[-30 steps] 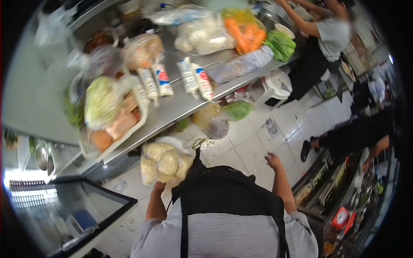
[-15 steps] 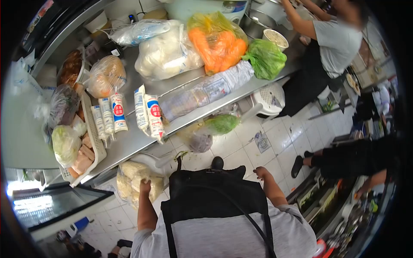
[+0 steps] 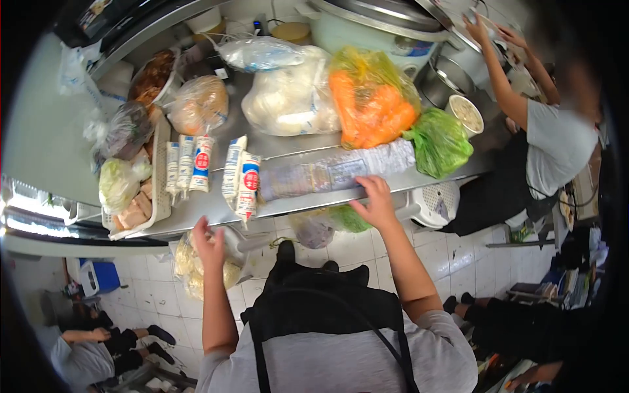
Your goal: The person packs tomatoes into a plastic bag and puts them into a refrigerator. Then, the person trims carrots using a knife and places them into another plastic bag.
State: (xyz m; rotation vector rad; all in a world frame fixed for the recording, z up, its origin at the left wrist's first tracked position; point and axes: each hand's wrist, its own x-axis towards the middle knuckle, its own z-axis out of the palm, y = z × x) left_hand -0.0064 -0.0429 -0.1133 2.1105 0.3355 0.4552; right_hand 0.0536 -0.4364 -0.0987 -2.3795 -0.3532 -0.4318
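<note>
My right hand (image 3: pixel 375 202), fingers spread, is at the counter's front edge, with its fingertips by a long plastic-wrapped roll (image 3: pixel 308 178). Whether they touch the roll I cannot tell. My left hand (image 3: pixel 208 243) is held open just short of the counter edge, in front of a clear bag of pale yellow food (image 3: pixel 190 262) lower down. White, blue and red tofu tubes (image 3: pixel 248 183) lie on the steel counter beyond it, a pair nearest the roll. Behind the roll are a yellow bag of carrots (image 3: pixel 370 105) and a clear bag of white food (image 3: pixel 288 98).
A white basket (image 3: pixel 159 177) with packed food stands at the left. On the right are a green bag (image 3: pixel 440 144), a bowl (image 3: pixel 466 114) and a perforated white stool (image 3: pixel 438 204). A co-worker (image 3: pixel 557 144) works at the far right; another person (image 3: pixel 85 354) is lower left.
Both my hands have risen toward the counter; the right has come to the roll's front edge. My view has turned and moved closer to the counter. The left hand's fingers have opened.
</note>
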